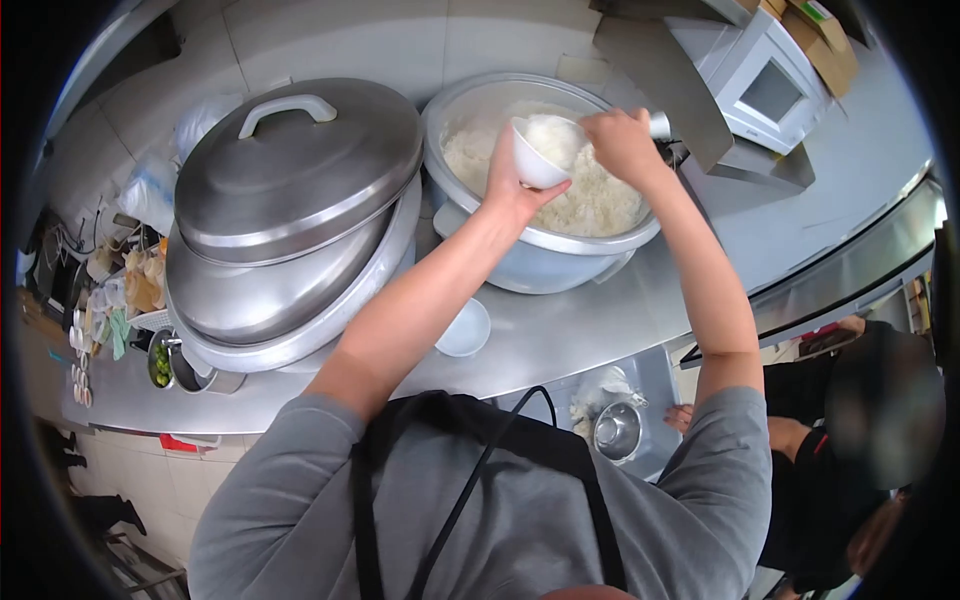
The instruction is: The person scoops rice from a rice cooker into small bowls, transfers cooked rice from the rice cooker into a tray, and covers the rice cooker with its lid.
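My left hand [510, 185] is closed around a small white bowl [537, 168], tilted above the large metal pot [535, 268]. White rice [551, 137] fills the bowl. Close by on the right, my right hand [622, 143] has its fingers curled at the bowl's rim. What it grips is mostly hidden; a white rounded end [660, 125] shows just beyond it. More cooked rice [590, 208] lies in the pot under both hands. Between my forearm and the counter's front edge stands another small white bowl [464, 330].
A large lidded pot [290, 230] with a tilted second lid stands left. A microwave [768, 95] is at the back right. Below the counter, a grey bin [655, 385] holds a metal bowl [617, 430]. Another person [850, 410] is at the right.
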